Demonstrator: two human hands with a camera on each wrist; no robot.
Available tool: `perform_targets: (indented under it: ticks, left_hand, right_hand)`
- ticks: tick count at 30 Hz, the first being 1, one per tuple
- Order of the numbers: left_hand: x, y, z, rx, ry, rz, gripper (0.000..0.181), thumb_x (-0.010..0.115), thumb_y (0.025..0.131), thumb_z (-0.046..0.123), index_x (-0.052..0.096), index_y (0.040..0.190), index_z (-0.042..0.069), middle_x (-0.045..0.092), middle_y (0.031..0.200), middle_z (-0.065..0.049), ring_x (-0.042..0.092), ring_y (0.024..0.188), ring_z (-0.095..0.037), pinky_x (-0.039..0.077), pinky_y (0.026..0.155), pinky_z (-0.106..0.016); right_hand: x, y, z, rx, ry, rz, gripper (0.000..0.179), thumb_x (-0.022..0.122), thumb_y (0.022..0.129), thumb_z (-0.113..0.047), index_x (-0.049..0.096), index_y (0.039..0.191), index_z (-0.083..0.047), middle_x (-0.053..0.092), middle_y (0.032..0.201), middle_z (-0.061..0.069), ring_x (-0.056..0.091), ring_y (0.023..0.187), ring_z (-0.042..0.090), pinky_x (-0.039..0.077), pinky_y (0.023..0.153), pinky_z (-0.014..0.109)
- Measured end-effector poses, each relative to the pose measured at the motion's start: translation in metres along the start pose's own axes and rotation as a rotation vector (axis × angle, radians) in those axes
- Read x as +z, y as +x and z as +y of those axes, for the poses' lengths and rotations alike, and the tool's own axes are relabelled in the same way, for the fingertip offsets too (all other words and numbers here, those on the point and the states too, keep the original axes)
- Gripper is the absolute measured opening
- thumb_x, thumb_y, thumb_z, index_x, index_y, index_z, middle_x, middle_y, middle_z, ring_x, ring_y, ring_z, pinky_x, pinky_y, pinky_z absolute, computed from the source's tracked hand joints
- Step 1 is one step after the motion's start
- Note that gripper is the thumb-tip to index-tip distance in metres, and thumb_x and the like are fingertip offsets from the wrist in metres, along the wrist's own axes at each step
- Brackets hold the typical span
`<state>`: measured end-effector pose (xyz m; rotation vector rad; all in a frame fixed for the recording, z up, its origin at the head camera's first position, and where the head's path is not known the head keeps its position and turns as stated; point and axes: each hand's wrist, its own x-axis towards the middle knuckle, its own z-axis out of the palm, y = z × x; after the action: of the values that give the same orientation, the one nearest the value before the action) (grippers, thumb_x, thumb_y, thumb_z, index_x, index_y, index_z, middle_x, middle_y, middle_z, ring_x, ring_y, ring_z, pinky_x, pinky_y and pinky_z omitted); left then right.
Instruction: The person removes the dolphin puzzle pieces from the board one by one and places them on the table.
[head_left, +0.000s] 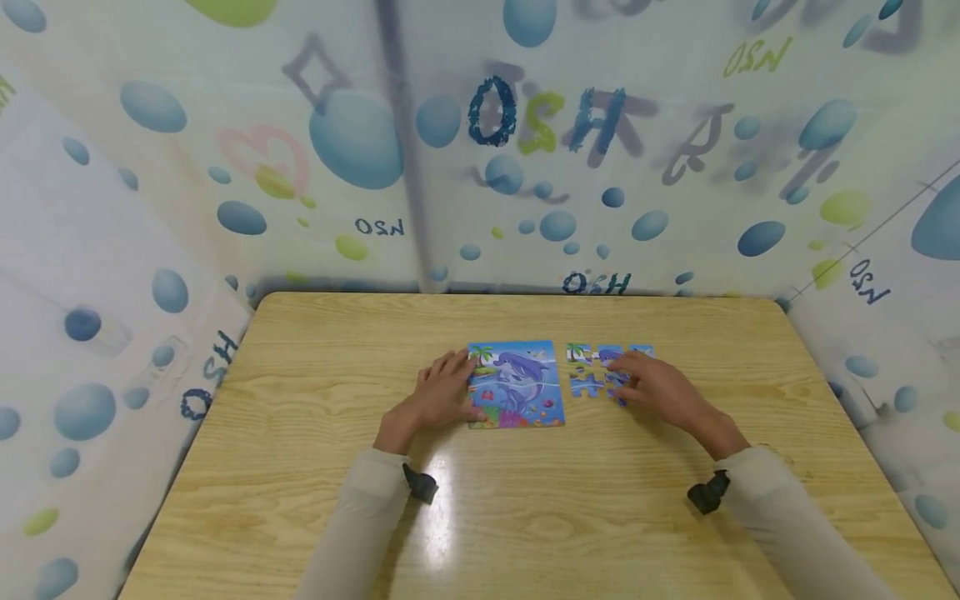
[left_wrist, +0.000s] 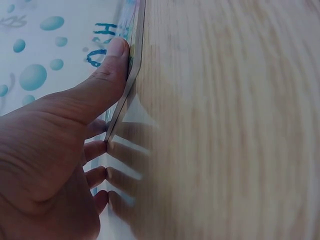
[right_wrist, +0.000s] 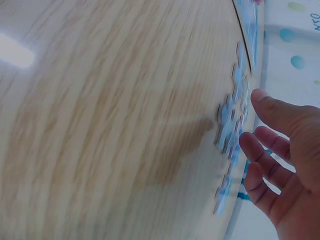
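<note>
Puzzle pieces [head_left: 587, 386] lie on the desk [head_left: 510, 517] at 3 o'clock from the dolphin board [head_left: 517, 385]; I judge them light and stiff, best pinched by their cut edges. The left hand [head_left: 438, 396] spreads over the board's 9 o'clock edge. Above the pieces, the right hand [head_left: 663, 392] has loosely bent fingers; I cannot tell whether they touch. I see no containers.

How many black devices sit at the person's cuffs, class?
2: one black device at the left sleeve cuff, another black device at the right sleeve cuff.
</note>
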<state>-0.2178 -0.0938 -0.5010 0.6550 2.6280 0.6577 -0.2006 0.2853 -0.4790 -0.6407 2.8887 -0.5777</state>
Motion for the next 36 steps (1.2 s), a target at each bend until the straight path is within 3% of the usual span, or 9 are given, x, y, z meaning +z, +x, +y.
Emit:
perform_targets:
  ticks: [5, 10, 14, 27, 36]
  left_hand:
    - [0.002, 0.001, -0.002, -0.001, 0.008, -0.003, 0.099, 0.074, 0.085, 0.050, 0.021, 0.159, 0.011, 0.010, 0.166, -0.012, 0.008, 0.151, -0.040, 0.017, 0.113, -0.061]
    - [0.002, 0.001, -0.002, 0.003, 0.008, -0.003, 0.099, 0.074, 0.085, 0.050, 0.021, 0.159, 0.011, 0.010, 0.166, -0.013, 0.008, 0.151, -0.040, 0.018, 0.113, -0.061]
    - [0.001, 0.001, -0.002, 0.001, 0.003, -0.007, 0.099, 0.074, 0.085, 0.050, 0.021, 0.159, 0.011, 0.010, 0.166, -0.013, 0.008, 0.151, -0.040, 0.018, 0.113, -0.061]
    - [0.001, 0.002, -0.003, 0.004, 0.015, -0.003, 0.101, 0.074, 0.084, 0.050, 0.020, 0.159, 0.010, 0.010, 0.166, -0.013, 0.007, 0.151, -0.039, 0.018, 0.113, -0.060]
    - [0.001, 0.003, -0.004, 0.008, 0.013, 0.001, 0.099, 0.075, 0.085, 0.050, 0.022, 0.159, 0.009, 0.010, 0.166, -0.013, 0.008, 0.151, -0.040, 0.018, 0.113, -0.061]
  right_hand:
    - [0.005, 0.006, -0.008, -0.003, 0.014, 0.012, 0.036, 0.074, 0.090, -0.019, 0.067, 0.122, -0.005, 0.064, 0.111, 0.009, 0.057, 0.075, 0.009, 0.048, 0.065, 0.031]
    - [0.012, 0.012, -0.017, -0.072, 0.008, 0.057, 0.037, 0.077, 0.087, -0.015, 0.067, 0.121, -0.005, 0.063, 0.120, 0.013, 0.060, 0.076, 0.011, 0.049, 0.065, 0.031]
    - [0.017, 0.020, -0.025, -0.105, 0.008, 0.070, 0.035, 0.078, 0.086, -0.016, 0.069, 0.118, -0.005, 0.065, 0.115, 0.011, 0.060, 0.075, 0.011, 0.049, 0.064, 0.030]
    - [0.028, 0.036, -0.049, -0.149, 0.040, 0.023, 0.037, 0.073, 0.090, -0.018, 0.066, 0.124, -0.006, 0.065, 0.122, 0.009, 0.063, 0.082, 0.012, 0.052, 0.071, 0.033]
    - [0.028, 0.052, -0.062, -0.105, -0.040, -0.068, 0.040, 0.072, 0.092, -0.025, 0.065, 0.128, -0.010, 0.064, 0.122, 0.006, 0.064, 0.083, 0.011, 0.054, 0.072, 0.033]
